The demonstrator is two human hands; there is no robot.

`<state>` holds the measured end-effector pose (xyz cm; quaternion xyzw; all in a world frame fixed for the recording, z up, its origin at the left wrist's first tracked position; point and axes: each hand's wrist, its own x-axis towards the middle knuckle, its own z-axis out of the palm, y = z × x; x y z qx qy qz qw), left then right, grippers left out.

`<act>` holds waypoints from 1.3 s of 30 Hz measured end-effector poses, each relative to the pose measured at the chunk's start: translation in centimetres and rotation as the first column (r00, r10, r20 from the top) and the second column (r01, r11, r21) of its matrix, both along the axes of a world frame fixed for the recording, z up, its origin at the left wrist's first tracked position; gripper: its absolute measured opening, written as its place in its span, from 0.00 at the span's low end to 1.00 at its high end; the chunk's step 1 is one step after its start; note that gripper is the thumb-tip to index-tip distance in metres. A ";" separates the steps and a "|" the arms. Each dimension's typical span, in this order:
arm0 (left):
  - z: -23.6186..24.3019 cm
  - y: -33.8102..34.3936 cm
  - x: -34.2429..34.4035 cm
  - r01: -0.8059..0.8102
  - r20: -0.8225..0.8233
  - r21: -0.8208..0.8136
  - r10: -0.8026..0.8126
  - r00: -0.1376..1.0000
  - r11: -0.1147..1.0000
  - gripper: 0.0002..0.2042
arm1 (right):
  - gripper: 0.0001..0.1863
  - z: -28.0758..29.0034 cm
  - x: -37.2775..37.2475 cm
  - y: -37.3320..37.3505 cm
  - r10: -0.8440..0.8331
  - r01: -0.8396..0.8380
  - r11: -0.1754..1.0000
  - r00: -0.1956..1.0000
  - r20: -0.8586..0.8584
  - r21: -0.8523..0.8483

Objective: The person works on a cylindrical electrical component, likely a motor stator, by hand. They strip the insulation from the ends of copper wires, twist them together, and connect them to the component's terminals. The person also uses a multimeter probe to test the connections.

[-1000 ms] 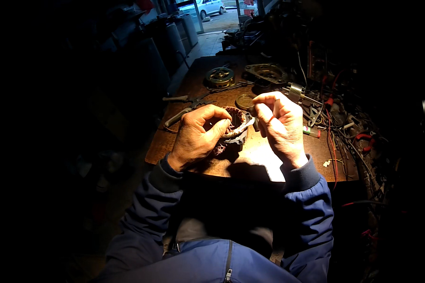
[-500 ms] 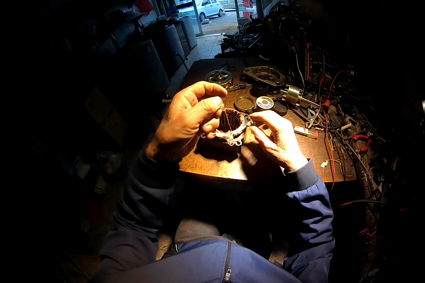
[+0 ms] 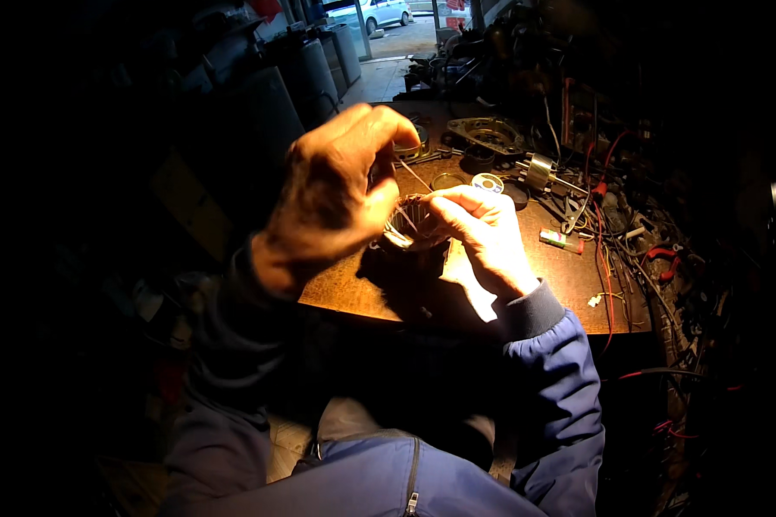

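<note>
A round stator with copper windings [image 3: 401, 228] stands on the wooden bench [image 3: 336, 297], its upper rim lit by the lamp. Above and left of it, my left hand [image 3: 336, 181] is raised with fingers curled round a thin pale cord [image 3: 412, 175], which runs taut down toward the rim. At the right side of the stator, my right hand [image 3: 483, 237] has thumb and forefinger pressed together on the rim where the cord arrives; exactly what is between those fingertips is hidden.
Behind lie a flanged metal housing [image 3: 483, 131], a round tin [image 3: 447, 182], a spool [image 3: 487, 183] and a cylindrical metal part with shaft [image 3: 539, 172]. To the right are tangled wires [image 3: 629, 267] and a small tube [image 3: 560, 239]. An open doorway [image 3: 397, 34] shows a parked car.
My left hand has risen up and left from the stator, drawing the pale cord out taut. My right hand came down to the rim and has shifted slightly left, its fingertips now closed there.
</note>
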<state>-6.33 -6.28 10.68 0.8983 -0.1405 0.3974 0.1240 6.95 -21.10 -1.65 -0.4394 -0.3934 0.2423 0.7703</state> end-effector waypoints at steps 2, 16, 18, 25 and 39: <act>-0.4 2.1 1.7 -0.040 0.153 0.096 0.025 0.988 0.995 0.12 | 0.09 0.0 0.0 0.6 -0.040 0.040 0.999 0.999 0.032 -0.005; 1.7 1.8 6.3 -0.174 0.349 0.344 0.046 0.936 0.923 0.14 | 0.10 -2.1 1.5 0.8 0.041 -0.023 0.985 0.994 -0.102 0.171; 3.2 2.5 7.2 -0.196 0.360 0.377 0.052 0.932 0.905 0.12 | 0.10 -2.5 2.0 0.1 0.053 -0.021 0.982 0.985 -0.167 0.188; 7.2 9.5 8.2 -0.280 0.517 0.387 0.044 0.855 0.879 0.11 | 0.10 -1.5 1.3 0.7 0.076 -0.068 0.992 0.994 -0.073 0.108; 11.6 7.4 8.7 -0.042 -0.076 -0.055 0.038 0.996 0.998 0.17 | 0.08 -1.3 1.0 0.1 0.046 -0.038 0.995 0.995 -0.087 0.088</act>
